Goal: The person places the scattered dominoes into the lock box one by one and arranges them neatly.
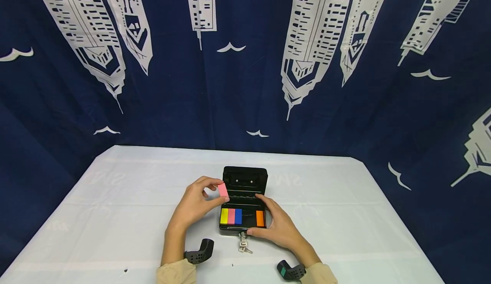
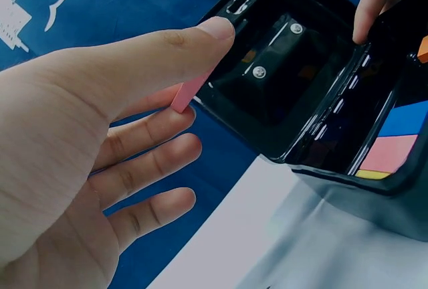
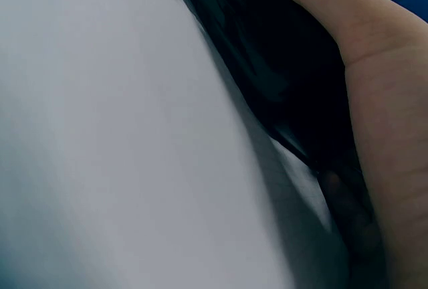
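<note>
My left hand (image 1: 193,204) pinches a thin pink block (image 1: 223,189) between thumb and fingertips, above the left side of an open black cash box (image 1: 230,232). In the left wrist view, the other fingers spread loosely below the pink block (image 2: 189,95). My right hand (image 1: 281,229) grips the box's right side, thumb at the front and a fingertip by the hinge. Inside the box, a yellow block (image 1: 224,216), another pink block (image 1: 231,216) and a blue block (image 1: 238,216) stand side by side at the left. An orange block (image 1: 260,218) lies at the right end.
The raised lid (image 1: 244,172) leans back behind the box. A silver lock with keys (image 1: 243,242) hangs at the box's front. White cloth (image 1: 115,215) covers the table, and a dark blue printed curtain (image 1: 172,96) hangs behind it.
</note>
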`<action>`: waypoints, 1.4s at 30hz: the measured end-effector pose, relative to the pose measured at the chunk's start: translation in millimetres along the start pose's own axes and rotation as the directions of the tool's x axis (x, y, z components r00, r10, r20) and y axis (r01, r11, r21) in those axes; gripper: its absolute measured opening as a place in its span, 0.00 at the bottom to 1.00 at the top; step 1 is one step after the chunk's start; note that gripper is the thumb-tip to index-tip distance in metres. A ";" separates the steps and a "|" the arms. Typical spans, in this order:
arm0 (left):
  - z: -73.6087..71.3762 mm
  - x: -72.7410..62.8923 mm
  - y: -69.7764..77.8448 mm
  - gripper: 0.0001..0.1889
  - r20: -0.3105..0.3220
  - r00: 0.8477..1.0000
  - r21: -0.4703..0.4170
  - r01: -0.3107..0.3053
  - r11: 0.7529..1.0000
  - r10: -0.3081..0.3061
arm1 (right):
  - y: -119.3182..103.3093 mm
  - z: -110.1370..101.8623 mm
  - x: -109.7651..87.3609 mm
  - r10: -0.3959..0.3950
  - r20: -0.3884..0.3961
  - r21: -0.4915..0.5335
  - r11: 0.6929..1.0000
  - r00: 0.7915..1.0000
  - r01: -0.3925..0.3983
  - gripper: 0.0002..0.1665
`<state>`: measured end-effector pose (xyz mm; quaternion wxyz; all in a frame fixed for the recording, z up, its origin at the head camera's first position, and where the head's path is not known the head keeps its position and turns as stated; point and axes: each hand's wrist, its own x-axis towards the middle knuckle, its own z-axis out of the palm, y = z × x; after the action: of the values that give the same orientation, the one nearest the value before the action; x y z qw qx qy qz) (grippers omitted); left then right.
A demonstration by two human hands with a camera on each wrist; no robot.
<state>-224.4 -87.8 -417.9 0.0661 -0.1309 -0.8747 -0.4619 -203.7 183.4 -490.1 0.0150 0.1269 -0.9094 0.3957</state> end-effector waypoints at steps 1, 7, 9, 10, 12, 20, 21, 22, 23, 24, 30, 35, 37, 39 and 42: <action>0.9 0.2 0.2 0.22 0.003 1.000 -0.002 -0.001 1.000 0.001 | 0.1 0.0 0.1 0.001 0.000 -0.001 1.000 1.000 -0.001 0.61; 6.7 2.2 2.6 0.21 0.020 1.000 0.003 -0.019 1.000 0.019 | 0.2 0.1 0.1 0.008 0.005 -0.001 1.000 1.000 -0.008 0.61; 8.2 2.8 3.8 0.21 0.023 0.999 0.013 -0.026 1.000 0.026 | 0.1 0.2 0.1 0.011 0.006 0.000 1.000 1.000 -0.011 0.61; 8.9 2.9 4.4 0.21 0.026 0.999 0.015 -0.028 0.999 0.028 | -0.1 0.1 0.1 0.013 0.007 0.001 1.000 1.000 -0.013 0.61; 9.8 3.1 5.6 0.21 0.035 0.999 0.013 -0.035 0.999 0.035 | 0.0 0.0 0.1 0.014 0.008 0.001 1.000 1.000 -0.014 0.61; 13.1 2.8 5.9 0.21 0.112 0.988 -0.018 -0.102 0.995 0.104 | -0.4 0.3 1.0 0.005 0.006 0.003 1.000 1.000 -0.005 0.61; 13.6 3.0 6.2 0.21 0.119 0.986 -0.020 -0.112 0.994 0.113 | -0.4 0.3 1.2 0.006 0.006 0.003 1.000 1.000 -0.006 0.61; 14.1 3.1 6.7 0.21 0.126 0.985 -0.025 -0.119 0.993 0.121 | -0.5 0.3 1.2 0.004 0.003 0.003 1.000 1.000 -0.004 0.61; 14.7 3.3 6.9 0.21 0.132 0.983 -0.027 -0.127 0.991 0.130 | -0.7 0.2 1.2 0.006 0.005 0.005 1.000 1.000 -0.006 0.62; 15.2 3.4 7.3 0.21 0.138 0.981 -0.029 -0.132 0.991 0.135 | -0.7 0.1 1.2 0.006 0.005 0.005 1.000 1.000 -0.006 0.62; 20.4 4.6 7.4 0.22 0.162 0.975 -0.028 -0.148 0.989 0.150 | -0.7 -0.5 0.1 0.003 0.006 0.004 1.000 1.000 -0.003 0.62; 24.0 5.1 8.3 0.22 0.167 0.974 -0.034 -0.148 0.988 0.152 | 0.2 -0.5 0.1 -0.002 0.004 0.004 1.000 1.000 0.002 0.62; 25.1 5.2 8.4 0.22 0.171 0.974 -0.039 -0.145 0.989 0.150 | 0.6 -0.3 0.2 -0.004 0.003 0.005 1.000 1.000 0.004 0.62; 26.2 5.4 8.5 0.22 0.174 0.973 -0.042 -0.144 0.989 0.149 | 0.7 -0.2 0.1 -0.005 0.004 0.007 1.000 1.000 0.005 0.62; 27.7 5.8 8.5 0.22 0.179 0.972 -0.045 -0.148 0.988 0.154 | 1.1 -0.1 0.5 -0.009 0.002 0.011 1.000 1.000 0.009 0.62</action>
<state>-227.4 -59.4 -425.5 0.0190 -0.2396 -0.8572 -0.4554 -204.5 184.1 -490.8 0.0148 0.1314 -0.9067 0.4005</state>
